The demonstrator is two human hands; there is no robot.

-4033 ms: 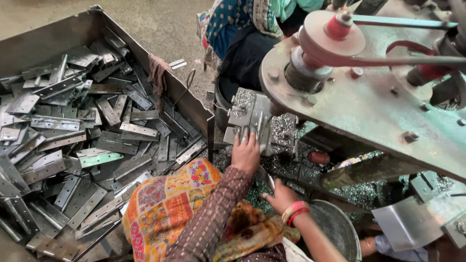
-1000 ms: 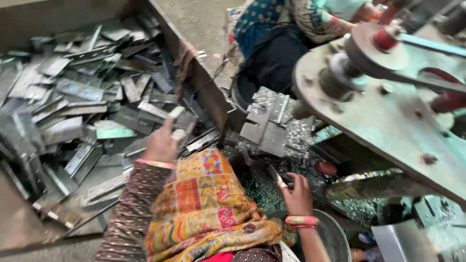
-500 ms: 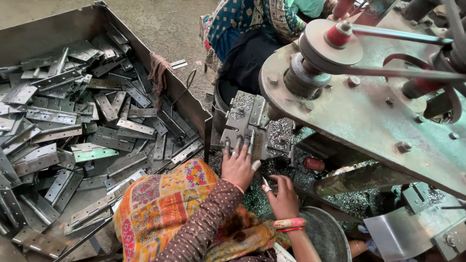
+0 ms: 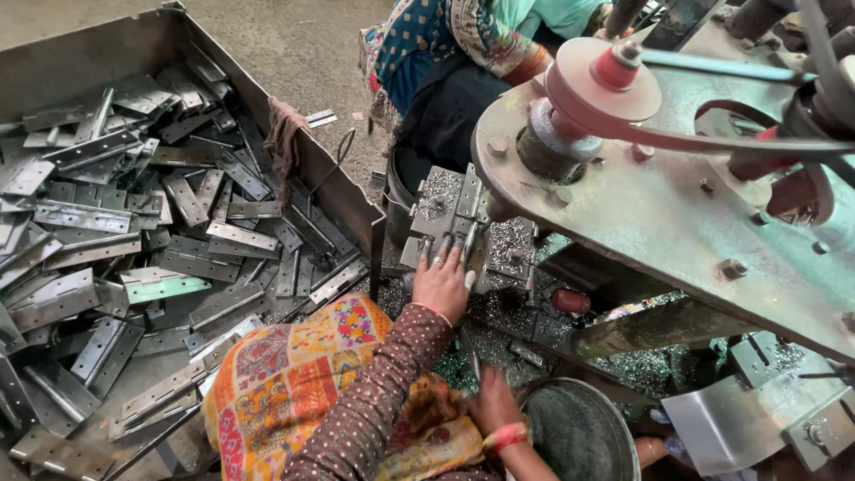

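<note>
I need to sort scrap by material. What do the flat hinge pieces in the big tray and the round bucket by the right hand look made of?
Hinge pieces: probably steel, bare grey with dull glints and punched holes. Bucket: seemingly metal, dark and worn, thin rim; uncertain.

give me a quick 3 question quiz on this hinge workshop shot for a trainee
1. True or false: the left hand rests on the metal fixture under the machine.
2. Where do the loose hinges lie? A in the metal tray; B in the round pot; C on the pulley.
3. What is the right hand nearest to?

Key: 1 true. 2 A. 3 The rim of the round pot; what it grips, if anything, cannot be told.
</note>
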